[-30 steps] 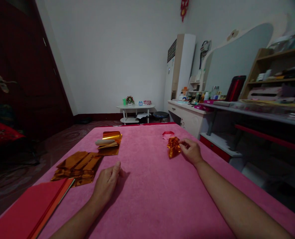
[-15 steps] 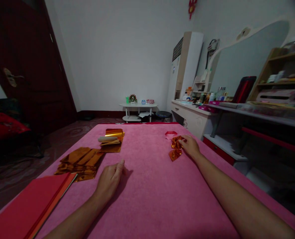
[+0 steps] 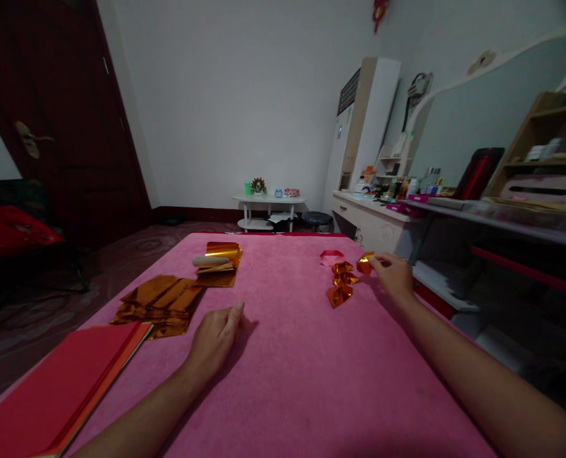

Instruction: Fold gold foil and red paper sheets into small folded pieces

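My right hand (image 3: 393, 275) pinches a folded gold foil paper piece (image 3: 365, 263) at the right side of the pink cloth. Left of it lie several folded gold foil pieces (image 3: 340, 283), close together, with a red paper ring (image 3: 332, 257) just behind them. My left hand (image 3: 219, 334) rests on the cloth, loosely closed with the thumb along the top; nothing shows in it. Nearest to that hand is a spread pile of gold foil sheets (image 3: 161, 305). Beyond it sits a smaller gold foil stack (image 3: 223, 251) with a pale rod-like object (image 3: 211, 261) on top.
A stack of red and orange paper (image 3: 67, 381) lies at the front left of the pink-covered table (image 3: 287, 381). Past the table stand a low white table (image 3: 268, 200) and a dark stool (image 3: 317, 218). At the right are a dressing table (image 3: 373, 213) and shelves.
My right hand has moved right, away from the folded pieces, with one gold foil piece in its fingers. My left hand stays in place. The view has shifted slightly.
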Available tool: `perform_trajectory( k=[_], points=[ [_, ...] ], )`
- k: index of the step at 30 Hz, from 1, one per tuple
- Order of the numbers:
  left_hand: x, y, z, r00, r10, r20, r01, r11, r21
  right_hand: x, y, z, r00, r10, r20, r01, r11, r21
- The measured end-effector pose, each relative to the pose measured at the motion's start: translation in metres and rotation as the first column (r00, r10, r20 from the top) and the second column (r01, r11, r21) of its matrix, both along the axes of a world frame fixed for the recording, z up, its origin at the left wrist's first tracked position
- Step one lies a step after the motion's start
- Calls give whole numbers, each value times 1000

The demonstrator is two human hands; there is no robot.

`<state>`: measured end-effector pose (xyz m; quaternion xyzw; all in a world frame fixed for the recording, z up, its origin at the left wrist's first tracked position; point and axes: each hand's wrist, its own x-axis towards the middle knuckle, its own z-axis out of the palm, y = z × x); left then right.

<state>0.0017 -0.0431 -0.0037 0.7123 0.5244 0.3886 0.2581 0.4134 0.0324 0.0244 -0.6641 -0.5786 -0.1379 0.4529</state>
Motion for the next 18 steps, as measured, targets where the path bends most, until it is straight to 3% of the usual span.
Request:
perform_trajectory(
  k=[3,6,9,13,18],
  points=[
    [-1,0,-2,1000,-1,-6,1,1000,7,-18,-37,8,978,4,207,-2,1000,-6],
    [0,-1,0,1000,3,-20,-3,1000,11,-39,-74,11,915,177,363,-140,982,-126],
    [1,-1,2,1000,8,-22,-8,1000,13,-49,-89,13,882,268,387,-220,961,-164],
    [1,-1,3,1000,-4,-27,4,1000,2,-38,-59,14,949,141,284,-109,986,-123],
    [1,0,0,1000,11,-15,-11,1000,2,-13,3,7,990,78,116,-46,966,-255]
  ],
)
